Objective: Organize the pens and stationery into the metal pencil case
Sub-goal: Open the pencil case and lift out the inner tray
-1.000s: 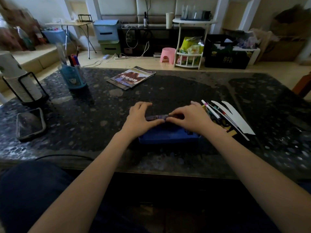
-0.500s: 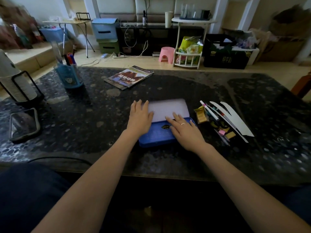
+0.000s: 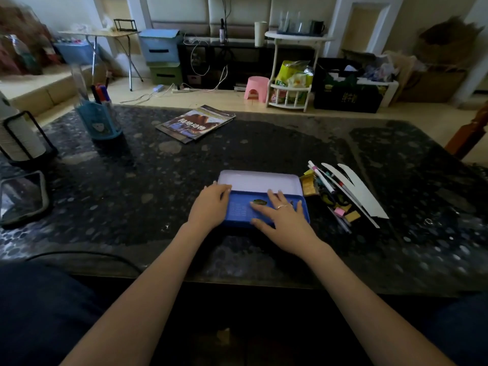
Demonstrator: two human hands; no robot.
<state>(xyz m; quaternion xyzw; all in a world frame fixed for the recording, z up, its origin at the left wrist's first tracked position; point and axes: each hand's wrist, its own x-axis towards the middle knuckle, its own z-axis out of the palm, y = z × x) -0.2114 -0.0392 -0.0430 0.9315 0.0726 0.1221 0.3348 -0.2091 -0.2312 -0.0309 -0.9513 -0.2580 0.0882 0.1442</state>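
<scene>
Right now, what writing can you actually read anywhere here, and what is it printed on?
"陆地动物": cover of the magazine on the table.
Gold characters on the black box on the floor: too blurred to read.
Print on the green snack bag: too blurred.
Oval label inside the blue pencil case: unreadable.

Dim foreground, bright bg (edges blurred)

Table [image 3: 264, 143]: black, speckled with pale grey pebble pattern. Pencil case [image 3: 239, 211]: blue tray, inside of lid [image 3: 260, 180] pale lilac-white. Pile of pens and stationery [image 3: 340, 191] at 3 o'clock of case: white strips, yellow and pink pieces. Pen cup [image 3: 99, 122] at 10 o'clock: light blue, holding red and blue markers. Stool [image 3: 255, 89] on floor at 12 o'clock: pink. Right hand [image 3: 284, 216]: silver-coloured ring.
</scene>
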